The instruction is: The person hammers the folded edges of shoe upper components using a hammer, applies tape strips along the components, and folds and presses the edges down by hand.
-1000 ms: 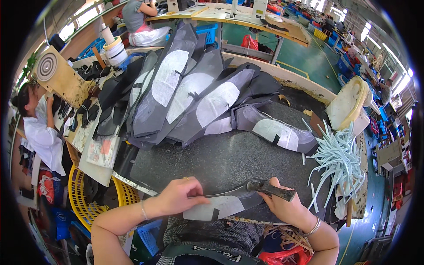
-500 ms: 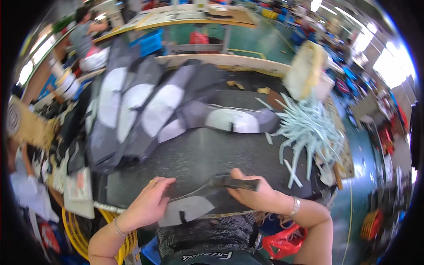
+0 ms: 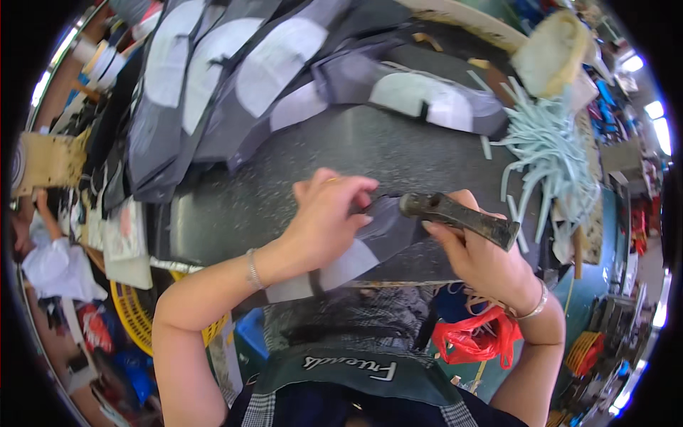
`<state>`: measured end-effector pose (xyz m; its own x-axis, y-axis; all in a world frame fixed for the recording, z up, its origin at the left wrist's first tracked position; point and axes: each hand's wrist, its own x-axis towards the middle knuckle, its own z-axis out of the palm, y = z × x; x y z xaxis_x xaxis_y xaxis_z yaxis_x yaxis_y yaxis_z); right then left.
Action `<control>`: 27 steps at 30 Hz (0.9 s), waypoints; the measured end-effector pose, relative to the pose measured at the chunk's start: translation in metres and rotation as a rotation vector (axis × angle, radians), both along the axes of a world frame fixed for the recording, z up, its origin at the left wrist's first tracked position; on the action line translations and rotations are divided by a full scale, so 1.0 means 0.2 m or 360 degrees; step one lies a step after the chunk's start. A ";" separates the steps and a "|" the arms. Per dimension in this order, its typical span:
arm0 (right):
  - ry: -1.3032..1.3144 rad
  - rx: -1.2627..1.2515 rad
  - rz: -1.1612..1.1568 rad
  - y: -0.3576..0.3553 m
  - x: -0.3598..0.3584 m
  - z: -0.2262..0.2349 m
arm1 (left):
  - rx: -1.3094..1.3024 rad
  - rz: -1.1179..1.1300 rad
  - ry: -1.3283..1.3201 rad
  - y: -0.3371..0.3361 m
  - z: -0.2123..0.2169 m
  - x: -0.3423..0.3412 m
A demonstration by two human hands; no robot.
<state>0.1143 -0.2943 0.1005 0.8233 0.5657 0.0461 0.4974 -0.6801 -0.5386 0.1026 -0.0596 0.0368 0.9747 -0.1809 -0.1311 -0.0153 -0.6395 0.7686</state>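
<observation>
Two hands at the near edge of the tabletop, both busy with one cut piece.

Left hand: fingers curled down, pinching and pressing the upper edge of a grey-and-white panel. Panel lies flat under and just right of this hand, its tail running down-left past the wrist and over the tabletop edge. Bracelet on the wrist.

Right hand: closed around a dark hammer, grip near the head. Head end points toward the left hand's fingertips and sits just beside them, over the panel; handle end juts out right, past the knuckles. Cannot tell whether the head touches the panel or hovers just off it.

Beyond both hands: stack of like panels, grey with white patches, fanned across the far side. Right of the right hand, well apart: heap of pale green strips and a yellowish roll. Below the right wrist: red bag. Below the left forearm: yellow basket.

Step in hand, by my reading: flattening a fold or seam, left fingers holding the edge, hammer poised at it.

Next move calls for short, controlled taps along the edge, with fingertips kept clear of the head and the panel held so it does not slide.
</observation>
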 end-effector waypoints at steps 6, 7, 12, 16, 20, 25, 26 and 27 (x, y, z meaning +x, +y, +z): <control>-0.0026 -0.0252 0.0143 0.01 0.05 -0.13 | 0.0115 -0.0089 -0.0285 0.02 -0.06 0.03; -0.0121 -0.0327 0.0205 0.02 0.05 -0.12 | 0.0081 -0.0075 -0.0357 0.03 -0.08 0.03; 0.0287 -0.0207 0.0061 0.07 0.12 -0.02 | 0.0164 -0.0139 -0.0828 0.05 -0.16 0.02; 0.0158 -0.0182 0.0108 0.12 0.16 -0.05 | 0.0377 -0.0216 -0.1061 0.05 -0.11 0.01; 0.0134 -0.0241 0.0314 0.10 0.18 -0.08 | 0.0129 -0.0104 -0.0509 0.09 -0.07 -0.04; 0.0336 -0.0157 0.0213 0.13 0.21 -0.08 | 0.0402 -0.0150 -0.0947 0.07 -0.10 -0.08; 0.0335 -0.0165 0.0218 0.14 0.21 -0.06 | 0.0517 -0.0174 -0.1005 0.06 -0.09 -0.09; 0.0334 -0.0173 0.0224 0.14 0.21 -0.06 | 0.0516 -0.0171 -0.1000 0.06 -0.09 -0.10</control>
